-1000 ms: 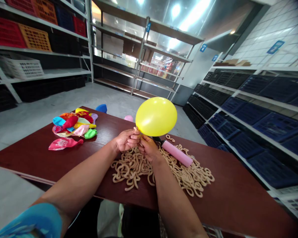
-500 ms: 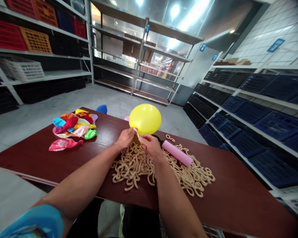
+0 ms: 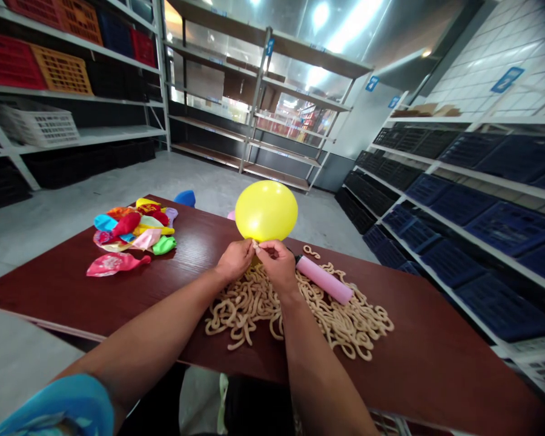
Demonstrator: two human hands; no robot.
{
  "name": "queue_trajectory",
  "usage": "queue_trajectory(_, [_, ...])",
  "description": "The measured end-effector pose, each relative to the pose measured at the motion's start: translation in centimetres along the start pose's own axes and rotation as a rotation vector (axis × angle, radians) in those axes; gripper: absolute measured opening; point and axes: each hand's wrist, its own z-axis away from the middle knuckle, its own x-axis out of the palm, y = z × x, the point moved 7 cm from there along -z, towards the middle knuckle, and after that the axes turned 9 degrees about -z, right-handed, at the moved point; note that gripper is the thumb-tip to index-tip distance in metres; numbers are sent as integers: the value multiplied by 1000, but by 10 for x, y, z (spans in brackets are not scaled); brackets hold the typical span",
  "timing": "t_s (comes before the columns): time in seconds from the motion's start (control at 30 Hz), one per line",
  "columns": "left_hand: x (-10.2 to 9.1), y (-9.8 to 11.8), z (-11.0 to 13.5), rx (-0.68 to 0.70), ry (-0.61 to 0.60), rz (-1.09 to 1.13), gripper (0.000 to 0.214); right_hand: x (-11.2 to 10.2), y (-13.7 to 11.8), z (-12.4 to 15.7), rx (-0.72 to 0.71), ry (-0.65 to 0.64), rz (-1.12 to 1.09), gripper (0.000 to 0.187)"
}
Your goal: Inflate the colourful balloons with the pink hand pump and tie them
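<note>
An inflated yellow balloon (image 3: 266, 210) stands above the table, its neck end down at my fingertips. My left hand (image 3: 237, 259) is closed in a pinch at the balloon's neck. Opposite it, my right hand (image 3: 277, 263) pinches a small pale beige piece (image 3: 255, 244) against the neck. The fingertips of both hands nearly touch, and the neck itself is mostly hidden by them. Below the hands lies a heap of beige curled, rope-like pieces (image 3: 240, 309). A pink cylindrical balloon pump (image 3: 324, 280) with a black end rests on the heap beside my right hand.
Several flat balloons (image 3: 136, 227) in mixed colours lie on the left of the dark red table (image 3: 418, 339). One loose curled piece (image 3: 311, 252) lies behind the pump. A blue object (image 3: 184, 198) shows past the far edge. Shelves with crates (image 3: 495, 224) stand around.
My hands have drawn closer together at the balloon's neck, and the pale piece between them shows less of its length. The balloon has shifted slightly toward the top of the view.
</note>
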Motion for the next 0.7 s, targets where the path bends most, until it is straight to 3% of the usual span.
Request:
queue_trajectory(0.17, [-5,7,2,33,-5,-79,27,5,29,2,376,-4,-323,27])
queue_trajectory(0.27, [-6,11,3,39,-22,-116,27,6,34,4,472,-17,-364,27])
queue_trajectory(0.47, [-1,12,4,23,-60,-154,30,6,33,3,389,-14,-304,18])
queue_trajectory(0.7, [7,9,1,-53,-60,138,37,3,37,1,294,129,-250,23])
